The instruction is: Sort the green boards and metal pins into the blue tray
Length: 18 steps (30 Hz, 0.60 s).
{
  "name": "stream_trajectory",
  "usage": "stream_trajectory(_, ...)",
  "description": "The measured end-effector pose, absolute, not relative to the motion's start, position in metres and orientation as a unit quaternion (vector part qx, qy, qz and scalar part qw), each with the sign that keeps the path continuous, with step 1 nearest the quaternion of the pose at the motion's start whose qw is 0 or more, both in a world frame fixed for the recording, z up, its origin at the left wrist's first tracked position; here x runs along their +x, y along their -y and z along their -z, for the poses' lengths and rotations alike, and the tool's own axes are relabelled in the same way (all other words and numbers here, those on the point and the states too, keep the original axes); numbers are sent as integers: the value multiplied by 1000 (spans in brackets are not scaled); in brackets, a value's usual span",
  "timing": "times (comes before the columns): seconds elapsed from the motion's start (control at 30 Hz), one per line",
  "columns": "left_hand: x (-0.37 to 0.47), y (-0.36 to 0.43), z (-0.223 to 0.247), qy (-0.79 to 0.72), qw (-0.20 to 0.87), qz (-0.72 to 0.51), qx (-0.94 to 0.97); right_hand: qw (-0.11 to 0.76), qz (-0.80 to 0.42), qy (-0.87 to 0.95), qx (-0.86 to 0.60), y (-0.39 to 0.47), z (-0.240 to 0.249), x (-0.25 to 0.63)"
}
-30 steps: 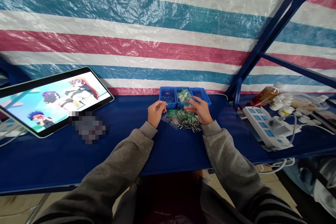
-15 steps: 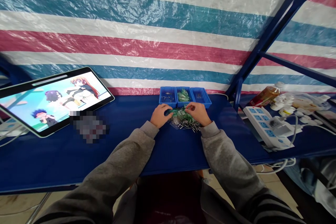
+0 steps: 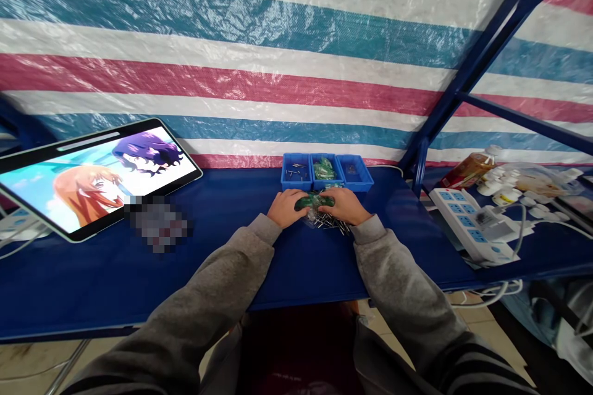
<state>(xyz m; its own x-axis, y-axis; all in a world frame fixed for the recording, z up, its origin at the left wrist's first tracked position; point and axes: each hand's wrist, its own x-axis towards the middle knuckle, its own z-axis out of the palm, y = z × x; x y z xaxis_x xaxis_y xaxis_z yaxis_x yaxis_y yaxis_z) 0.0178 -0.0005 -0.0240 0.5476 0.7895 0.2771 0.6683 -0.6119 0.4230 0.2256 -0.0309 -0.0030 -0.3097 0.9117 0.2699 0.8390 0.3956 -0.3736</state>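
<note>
Inspection of the table, from beside it.

Trays: three small blue plastic trays stand in a row near the far edge of the dark blue table point(image 3: 310, 271). The left tray point(image 3: 296, 186) holds a few thin metal pieces point(image 3: 295, 173). The middle tray point(image 3: 328, 184) contains crumpled green, partly clear plastic packets point(image 3: 323, 167). The right tray point(image 3: 359, 187) has some small dark pieces at its bottom, too small to identify.

Outside the trays: a loose heap of thin silver-grey metal pins point(image 3: 332, 223) lies on the table, between the tray row and the near edge, with shiny green plastic material point(image 3: 315, 200) among and above it.

Hands: the left hand point(image 3: 286, 207) and right hand point(image 3: 348, 205) face each other over the heap, fingers and thumbs curled in at the green material. Contact appears likely on both sides; whether either has a firm grip cannot be told.

Progress: work is judged under way and incomplete. Some stock is in the trays; the heap and the green material under the fingers are not. The metal pieces outside appear to outnumber those in the left tray.
</note>
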Motion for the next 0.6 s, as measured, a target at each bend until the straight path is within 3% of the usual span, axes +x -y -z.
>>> stream_trajectory(0.27,17,1,23,-421,186,-293,838,391,-100,742,-535,32,-2,225)
stream_trajectory(0.4,19,8,10,-388,235,-412,790,489,-219,694,-481,38,-9,219)
stream_trajectory(0.5,20,13,4,-361,303,-448,760,513,-328,660,-441,42,-12,214)
stream_trajectory(0.6,22,15,2,-353,351,-459,736,508,-355,653,-436,45,-14,213)
